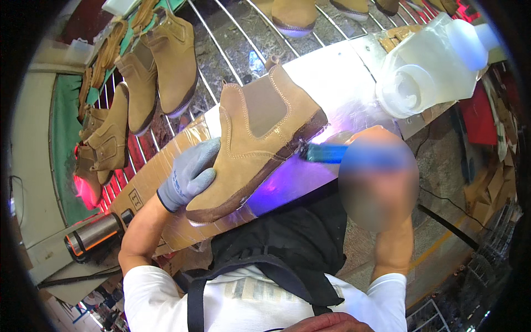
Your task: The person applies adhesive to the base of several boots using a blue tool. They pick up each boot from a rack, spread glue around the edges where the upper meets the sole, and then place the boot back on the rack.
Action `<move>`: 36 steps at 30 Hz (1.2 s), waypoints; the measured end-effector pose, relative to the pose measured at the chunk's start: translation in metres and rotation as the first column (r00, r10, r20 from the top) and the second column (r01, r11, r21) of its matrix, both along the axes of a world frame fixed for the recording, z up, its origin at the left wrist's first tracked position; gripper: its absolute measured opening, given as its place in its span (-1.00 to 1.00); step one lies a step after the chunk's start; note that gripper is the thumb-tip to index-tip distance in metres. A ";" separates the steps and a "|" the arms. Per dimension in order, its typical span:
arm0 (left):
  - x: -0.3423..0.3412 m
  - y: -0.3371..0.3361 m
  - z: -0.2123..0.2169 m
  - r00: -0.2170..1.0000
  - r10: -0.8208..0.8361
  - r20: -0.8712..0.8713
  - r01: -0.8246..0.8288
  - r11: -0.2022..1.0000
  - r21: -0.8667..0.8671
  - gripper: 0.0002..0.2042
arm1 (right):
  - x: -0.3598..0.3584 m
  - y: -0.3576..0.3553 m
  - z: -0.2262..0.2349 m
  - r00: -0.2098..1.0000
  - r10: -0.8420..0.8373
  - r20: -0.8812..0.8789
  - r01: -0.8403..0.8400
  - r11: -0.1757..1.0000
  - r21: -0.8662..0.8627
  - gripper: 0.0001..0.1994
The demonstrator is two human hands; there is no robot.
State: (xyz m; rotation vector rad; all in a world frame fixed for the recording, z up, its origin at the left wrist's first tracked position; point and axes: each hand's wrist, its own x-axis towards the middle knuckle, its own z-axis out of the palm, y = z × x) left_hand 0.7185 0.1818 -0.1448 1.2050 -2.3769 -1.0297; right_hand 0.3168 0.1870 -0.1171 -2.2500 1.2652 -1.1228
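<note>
A tan suede ankle boot (pixel 243 157) with a brown elastic side panel and dark sole edge is tilted in front of me, toe toward my lower left. My left hand (pixel 191 172), in a grey glove, grips it near the toe, thumb over the upper and the other fingers partly hidden behind. At the heel end of the sole edge, my right hand (pixel 379 180) is closed round a brush (pixel 325 154) with a teal handle. Its dark tip meets or nearly meets the sole edge. Blur covers most of my right hand, hiding the individual fingers.
Several similar boots (pixel 176 63) stand on a metal-rod rack (pixel 221 47) at left and far side. A translucent plastic jug (pixel 428 66) with a cut-out opening sits far right on the white board (pixel 337 69). Cardboard (pixel 160 177) lies under my left arm, beside a steel flask (pixel 94 235).
</note>
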 end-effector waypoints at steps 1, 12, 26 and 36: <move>0.001 0.000 0.001 0.999 0.030 -0.025 -0.030 0.999 0.015 -0.39 | 0.001 0.005 -0.008 0.993 -0.119 -0.008 0.119 0.993 0.010 -0.82; -0.011 0.010 -0.024 0.988 -0.123 -0.095 0.087 0.946 -0.313 -0.53 | 0.093 0.064 -0.055 0.174 -0.447 0.877 -0.112 0.876 0.469 -0.50; -0.003 0.011 -0.015 0.996 -0.049 -0.073 0.028 0.965 -0.262 -0.57 | 0.090 0.076 -0.061 0.805 -0.583 -0.105 0.563 0.808 -0.171 -0.74; -0.003 0.013 -0.006 0.994 0.085 -0.074 -0.086 0.996 -0.014 -0.45 | 0.063 0.075 -0.013 0.940 -0.336 0.063 0.337 0.941 -0.010 -0.81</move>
